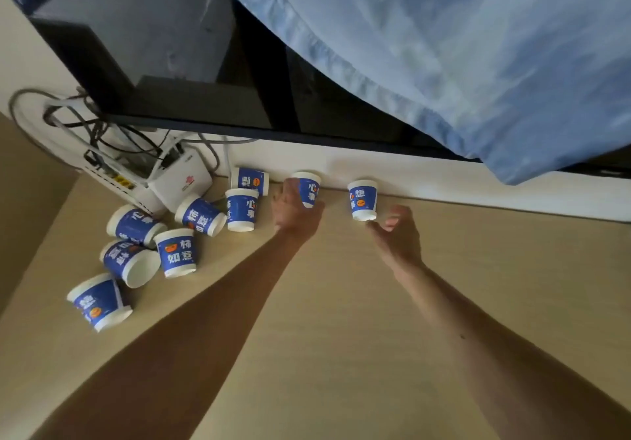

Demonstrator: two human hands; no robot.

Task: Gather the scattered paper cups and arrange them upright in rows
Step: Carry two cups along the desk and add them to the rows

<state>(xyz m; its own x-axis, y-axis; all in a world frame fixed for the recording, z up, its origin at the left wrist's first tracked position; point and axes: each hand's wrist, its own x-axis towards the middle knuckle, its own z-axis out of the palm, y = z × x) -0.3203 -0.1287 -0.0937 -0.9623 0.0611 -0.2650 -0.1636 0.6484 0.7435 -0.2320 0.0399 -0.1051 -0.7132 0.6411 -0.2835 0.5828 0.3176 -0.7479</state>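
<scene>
Several blue-and-white paper cups lie and stand on a light wooden tabletop (341, 320). My left hand (293, 211) is wrapped around one upright cup (309, 188) near the wall. Another upright cup (362, 200) stands to its right; my right hand (397, 231) hovers just right of its base, fingers loosely curled and holding nothing. At the left is a jumble: a standing cup (241, 209), a tipped cup (199, 216), one by the wall (249, 180), and more cups (177, 252) toward the table's left edge (99, 301).
A black TV (170, 64) hangs over the back of the table. A white router box (179, 180) and tangled cables (85, 125) sit at the back left. Blue cloth (478, 47) drapes over the upper right. The table's left edge drops off beside the cups.
</scene>
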